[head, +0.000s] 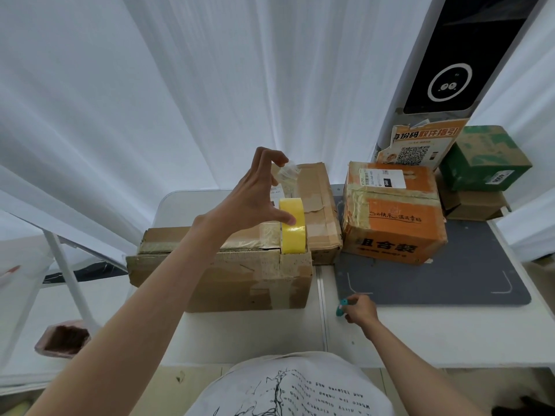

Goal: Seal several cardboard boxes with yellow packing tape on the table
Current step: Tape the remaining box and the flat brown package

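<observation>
Risks first: left hand (252, 193) is raised over the brown box (222, 265), fingertips pinching a crumpled clear scrap (289, 172), likely tape end or film, thumb near the yellow tape roll (292, 226). Roll stands on edge on that box's top, near its right end, so a knock from the thumb could tip it or roll it off onto the worktop (255, 334). Scrap could stick to the fingers or fold on itself. Right hand (359, 309) rests low on the worktop by the grey mat (450, 283), grip closed around a small teal tool (341, 307), maybe a cutter; blade not visible. Orange box (393, 217) sits on the mat, well apart. Box top shows old tape, seam looks unsealed.
</observation>
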Available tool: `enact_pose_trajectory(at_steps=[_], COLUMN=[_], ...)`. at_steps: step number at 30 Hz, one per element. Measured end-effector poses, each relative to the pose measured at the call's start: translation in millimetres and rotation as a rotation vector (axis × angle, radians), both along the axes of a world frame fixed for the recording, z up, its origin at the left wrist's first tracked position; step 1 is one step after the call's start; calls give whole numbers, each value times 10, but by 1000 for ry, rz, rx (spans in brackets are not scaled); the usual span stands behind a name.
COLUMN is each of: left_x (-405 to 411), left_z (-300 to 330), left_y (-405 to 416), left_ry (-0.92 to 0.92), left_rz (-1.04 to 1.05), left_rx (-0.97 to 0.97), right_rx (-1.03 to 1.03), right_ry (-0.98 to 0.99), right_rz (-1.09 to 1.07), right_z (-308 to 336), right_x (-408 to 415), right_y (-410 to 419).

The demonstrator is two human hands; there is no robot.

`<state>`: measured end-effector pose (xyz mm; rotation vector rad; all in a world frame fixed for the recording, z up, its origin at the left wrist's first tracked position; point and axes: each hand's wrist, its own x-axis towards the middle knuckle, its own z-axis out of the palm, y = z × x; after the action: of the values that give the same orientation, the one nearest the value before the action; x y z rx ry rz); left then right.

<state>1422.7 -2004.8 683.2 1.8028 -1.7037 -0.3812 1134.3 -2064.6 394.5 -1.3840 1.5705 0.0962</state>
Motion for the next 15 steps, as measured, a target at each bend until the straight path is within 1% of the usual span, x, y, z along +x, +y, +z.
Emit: enact_pose_trajectory(at_steps=[2,4,5,7,9,11,13,15], left_x=[-1,-7,-9,-10,-6,3,-2,-10], left_z=[4,6,5,-3,-8,-10,-9,-5], left_y=[7,10,12,10,15,24,29,29], left_ry=[6,11,13,18,21,23,19,12], left_rz=[4,9,9,10,17,26,32,38], left_rx=[3,0,-4,-15,-21,-32,-46,-62], right_rx=[-11,-97,-169,-306,-354,-333,-260,-160], right_ry=[8,-43,-112,-316,-532,-729,-887,-922], right_rz=[-15,-39,-63,-118,-130,-125,-76,-1], right_z=[80,297,449,836,1264,1696,2056,2262], right_x=[-4,81,159,363,578,758,892,985], right_y=[-20,-56,-80,-125,-128,-88,-32,25])
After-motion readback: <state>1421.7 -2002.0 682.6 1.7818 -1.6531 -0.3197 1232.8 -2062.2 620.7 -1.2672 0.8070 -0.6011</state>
